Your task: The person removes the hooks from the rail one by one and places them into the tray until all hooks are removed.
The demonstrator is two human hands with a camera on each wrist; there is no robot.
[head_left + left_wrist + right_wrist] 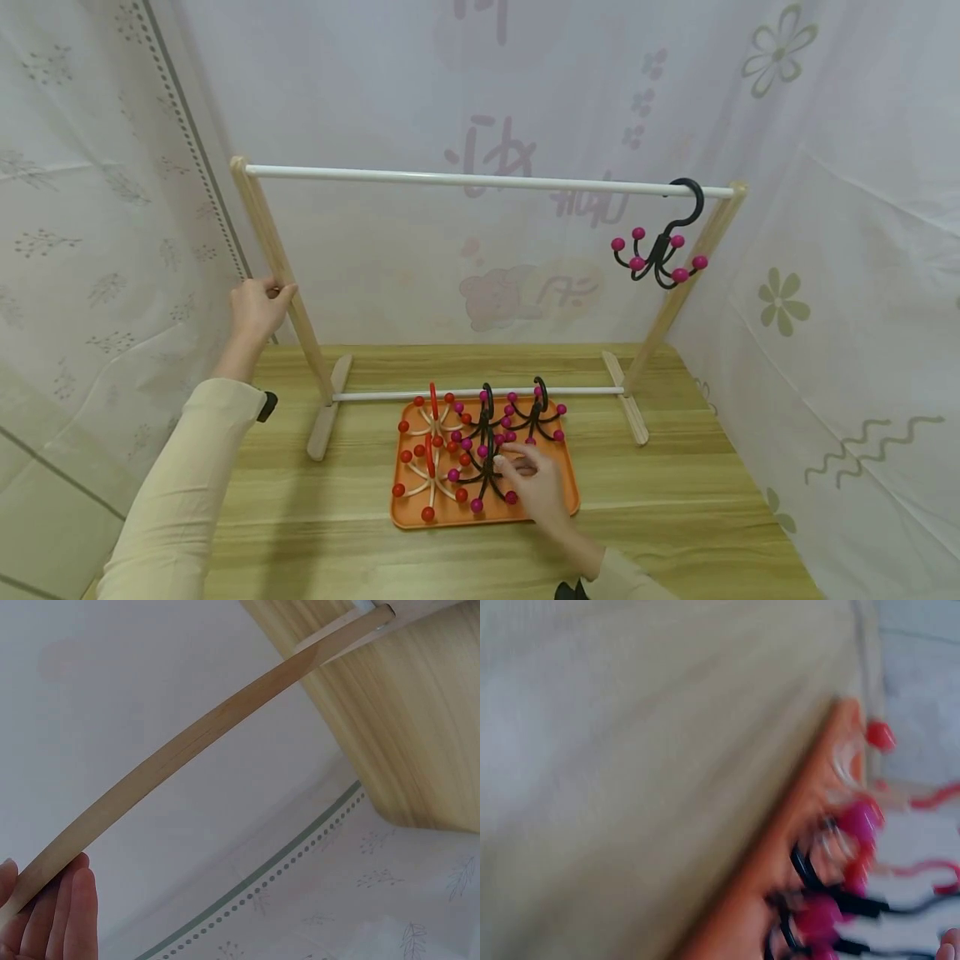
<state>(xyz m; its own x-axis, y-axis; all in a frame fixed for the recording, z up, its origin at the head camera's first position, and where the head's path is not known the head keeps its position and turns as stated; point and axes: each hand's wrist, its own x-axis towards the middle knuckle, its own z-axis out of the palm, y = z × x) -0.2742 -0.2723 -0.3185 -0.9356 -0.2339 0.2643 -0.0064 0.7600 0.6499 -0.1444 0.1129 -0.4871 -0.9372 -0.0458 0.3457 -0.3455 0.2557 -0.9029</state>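
My left hand grips the left wooden post of a hanging rack; in the left wrist view the thumb and fingers lie on either side of it. On an orange tray stand black multi-arm hook hangers with magenta balls. Beside the front black hanger is my right hand, thumb and fingers parted, nothing visibly held. Only a fingertip of that hand appears in the blurred right wrist view. Another black hanger hangs from the white top bar, near its right end.
Cream hangers with red balls and red hooks fill the tray's left side. A white lower bar runs behind the tray between the rack's wooden feet. Patterned cloth surrounds the wood-grain table.
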